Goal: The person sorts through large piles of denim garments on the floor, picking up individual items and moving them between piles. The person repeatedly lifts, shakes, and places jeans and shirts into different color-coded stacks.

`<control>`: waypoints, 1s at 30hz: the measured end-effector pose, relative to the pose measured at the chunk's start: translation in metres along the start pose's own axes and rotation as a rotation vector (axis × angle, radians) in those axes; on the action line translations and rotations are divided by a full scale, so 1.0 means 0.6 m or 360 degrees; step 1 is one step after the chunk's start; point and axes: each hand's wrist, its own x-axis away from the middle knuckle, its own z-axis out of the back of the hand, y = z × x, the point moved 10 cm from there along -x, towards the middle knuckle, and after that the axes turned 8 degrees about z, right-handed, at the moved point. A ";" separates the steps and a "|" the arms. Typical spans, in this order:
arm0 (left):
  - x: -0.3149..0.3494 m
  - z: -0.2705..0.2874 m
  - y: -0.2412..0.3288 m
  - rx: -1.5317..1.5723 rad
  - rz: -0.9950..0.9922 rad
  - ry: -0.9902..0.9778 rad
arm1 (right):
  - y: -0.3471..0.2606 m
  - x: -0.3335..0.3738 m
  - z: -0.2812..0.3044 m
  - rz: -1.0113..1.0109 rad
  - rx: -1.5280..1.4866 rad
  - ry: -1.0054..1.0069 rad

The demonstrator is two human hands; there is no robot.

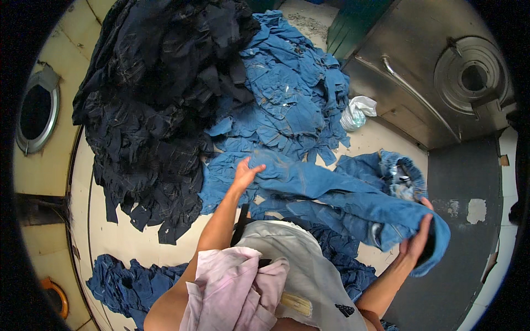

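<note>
A pair of blue jeans is stretched sideways in front of me. My left hand pinches the cloth at its left end, near the middle of the view. At the right, my right hand is closed around the other end, where an opening in the denim faces down and its dark inside shows. Part of the right hand's grip is hidden by the fabric. Just beyond the right hand lies a bunched blue denim piece with a pale, gathered band; whether it belongs to the same garment I cannot tell.
A tall heap of black garments stands at the far left, beside a heap of blue denim. Dark blue garments lie near left. A white plastic bag sits by a metal machine; a machine with a round door stands left.
</note>
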 end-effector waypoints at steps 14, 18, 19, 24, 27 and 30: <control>0.272 -0.288 0.306 -0.1521 -0.1472 -0.0519 | 0.417 0.185 0.157 -0.0836 0.0672 0.0334; 0.376 -0.428 0.201 -0.1887 -0.1551 -0.1408 | 0.395 0.157 0.018 -0.1258 -0.0209 -0.0092; 0.400 -0.452 0.168 -0.1993 -0.1542 -0.1596 | 0.387 0.148 -0.024 -0.1288 -0.0584 -0.0256; 0.373 -0.475 0.106 -0.2116 -0.1314 -0.1362 | 0.452 0.109 0.023 -0.1328 0.0127 -0.0005; 0.308 -0.424 0.087 -0.1956 -0.1130 -0.0619 | 0.466 0.063 0.034 -0.1114 -0.0195 0.0217; 0.240 -0.360 -0.068 -0.1441 0.0041 -0.0693 | 0.451 -0.009 0.037 -0.0787 0.0301 -0.0105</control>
